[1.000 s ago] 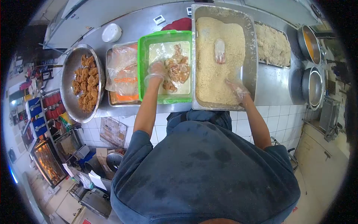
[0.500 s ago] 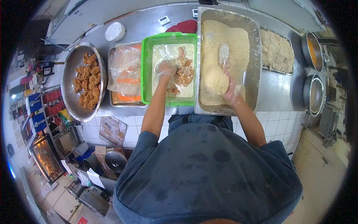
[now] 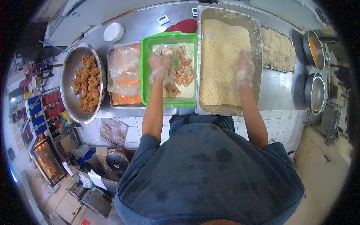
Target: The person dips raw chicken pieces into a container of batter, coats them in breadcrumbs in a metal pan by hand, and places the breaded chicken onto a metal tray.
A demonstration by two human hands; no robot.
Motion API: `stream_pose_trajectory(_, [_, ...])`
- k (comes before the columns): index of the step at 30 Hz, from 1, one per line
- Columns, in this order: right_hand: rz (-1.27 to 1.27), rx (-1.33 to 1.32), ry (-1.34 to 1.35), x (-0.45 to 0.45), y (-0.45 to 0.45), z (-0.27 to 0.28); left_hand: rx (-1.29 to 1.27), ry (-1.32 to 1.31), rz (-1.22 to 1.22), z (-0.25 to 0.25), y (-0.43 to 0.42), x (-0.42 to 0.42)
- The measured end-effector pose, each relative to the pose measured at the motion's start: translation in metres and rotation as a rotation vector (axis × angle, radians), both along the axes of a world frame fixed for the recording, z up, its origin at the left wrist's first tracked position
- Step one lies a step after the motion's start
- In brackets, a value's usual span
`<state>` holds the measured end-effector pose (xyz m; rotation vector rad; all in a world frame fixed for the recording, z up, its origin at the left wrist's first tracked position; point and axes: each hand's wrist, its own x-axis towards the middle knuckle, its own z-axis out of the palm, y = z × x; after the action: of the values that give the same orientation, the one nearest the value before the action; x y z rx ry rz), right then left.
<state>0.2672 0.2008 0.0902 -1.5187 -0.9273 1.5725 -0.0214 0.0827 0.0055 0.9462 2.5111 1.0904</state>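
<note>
My left hand (image 3: pixel 160 64), in a clear plastic glove, is over the left side of a green-rimmed tub (image 3: pixel 143 75). Its fingers are closed around a wet piece of raw chicken (image 3: pixel 165 51). More raw chicken pieces (image 3: pixel 183 75) lie in the pale liquid (image 3: pixel 181 93) of that tub. On the right, my gloved right hand (image 3: pixel 245 69) rests over the flour (image 3: pixel 221 63) in a deep steel pan (image 3: pixel 256 90). Flour coats this glove, and its fingers look stretched out, though slightly blurred. Nothing shows in that hand.
Fried chicken (image 3: pixel 88 82) fills part of a steel bowl (image 3: pixel 66 101) at left. Beside it, plastic bags (image 3: pixel 125 69) lie on a tray. Clumpy flour mix (image 3: pixel 278 50) sits in a tray at right, near steel bowls (image 3: pixel 318 93). A white tub (image 3: pixel 113 32) and timer (image 3: pixel 163 20) stand behind.
My right hand has moved right and away from me across the flour. The heaped flour beside it is now flatter, covering a pale elongated piece. My left hand has shifted slightly left with chicken.
</note>
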Motion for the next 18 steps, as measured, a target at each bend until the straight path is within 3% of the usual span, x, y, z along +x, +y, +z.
stream_pose_trajectory(2, [0.121,0.299,0.162,-0.008,-0.007,-0.063,0.076,0.042,0.001,0.014,0.007,-0.006])
stream_pose_trajectory(4, [0.38,0.544,-0.002,-0.027,0.002,-0.111,0.13,0.125,-0.019,0.023,0.015,-0.011])
stream_pose_trajectory(6, [0.537,0.527,-0.581,-0.054,0.009,-0.111,0.109,0.161,-0.127,0.022,0.021,-0.007])
stream_pose_trajectory(8, [0.592,0.602,-0.596,-0.067,0.007,-0.139,0.068,0.141,-0.266,0.01,0.016,0.002])
stream_pose_trajectory(10, [0.656,0.519,-0.651,-0.065,0.003,-0.168,0.011,0.064,-0.439,-0.009,-0.006,0.017])
stream_pose_trajectory(11, [0.687,0.48,-0.677,-0.064,0.004,-0.183,-0.114,0.014,-0.398,-0.009,-0.009,0.017])
stream_pose_trajectory(13, [0.786,0.273,-0.434,-0.051,0.007,-0.213,-0.368,-0.095,-0.315,0.004,-0.015,0.021])
stream_pose_trajectory(14, [0.829,0.165,-0.314,-0.041,0.004,-0.23,-0.32,-0.031,-0.289,0.001,-0.016,0.018])
stream_pose_trajectory(16, [1.049,0.194,-0.519,-0.015,-0.008,-0.281,-0.214,0.09,-0.234,-0.017,-0.01,0.003])
stream_pose_trajectory(18, [1.161,0.1,-0.515,-0.006,-0.01,-0.262,-0.314,0.221,-0.354,-0.082,0.007,-0.031])
